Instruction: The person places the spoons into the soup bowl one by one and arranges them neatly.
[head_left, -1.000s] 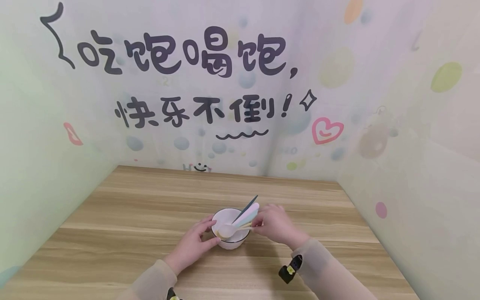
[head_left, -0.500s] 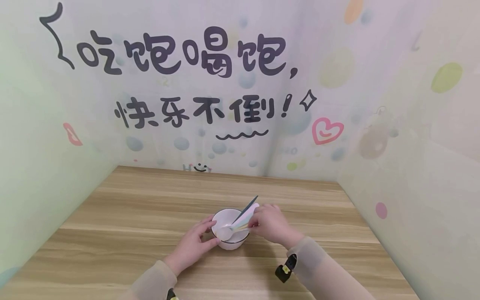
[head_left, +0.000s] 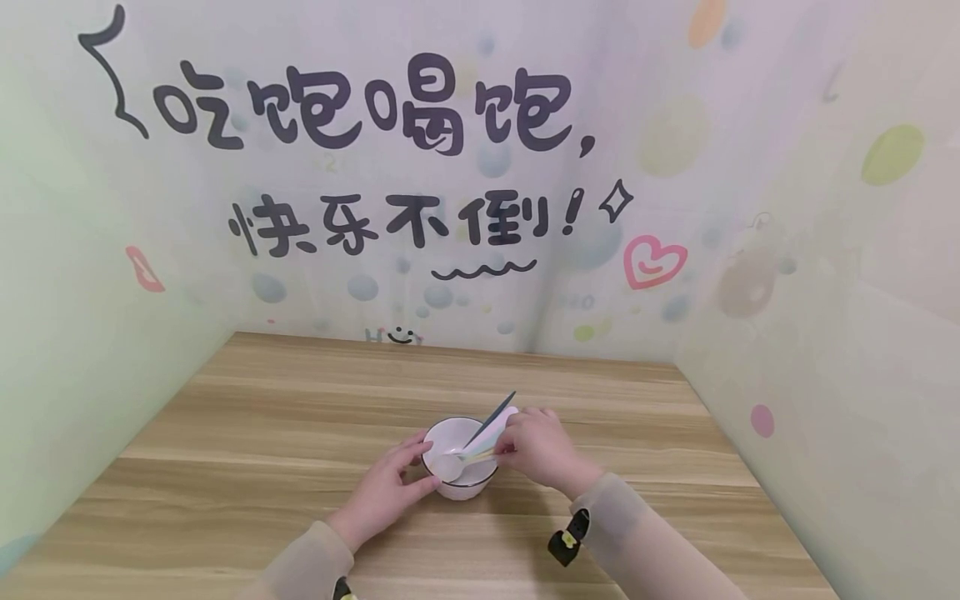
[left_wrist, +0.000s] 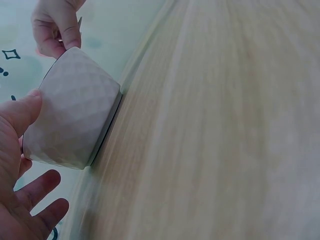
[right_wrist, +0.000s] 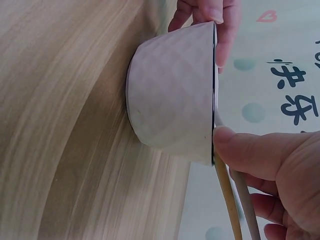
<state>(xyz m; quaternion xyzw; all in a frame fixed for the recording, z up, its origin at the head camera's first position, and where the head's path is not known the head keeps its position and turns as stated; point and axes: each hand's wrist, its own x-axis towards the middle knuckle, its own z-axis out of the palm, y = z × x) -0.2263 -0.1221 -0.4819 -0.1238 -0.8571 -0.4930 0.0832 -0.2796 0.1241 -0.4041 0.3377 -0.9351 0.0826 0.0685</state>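
A white bowl (head_left: 460, 492) with a dark rim and faceted outside stands upright on the table. My left hand (head_left: 386, 493) holds its left side, thumb near the front and fingers at the rim. At the right rim my right hand (head_left: 542, 450) pinches a white spoon (head_left: 448, 468), whose head lies inside the bowl. Behind it a dark blue handle (head_left: 500, 408) and a pale pink handle (head_left: 504, 420) lean out over the rim. In the right wrist view a yellow handle (right_wrist: 229, 200) and a greyish handle (right_wrist: 246, 202) pass beside the thumb; the fingers partly hide them.
The wood-grain table (head_left: 300, 417) extends around the bowl on all sides. A printed wall (head_left: 420, 275) with dark lettering stands at the back, and pale walls close off the left and right.
The right hand has shifted slightly left, bringing the white spoon's head lower and a little left within the bowl. The left hand and bowl stay where they were.
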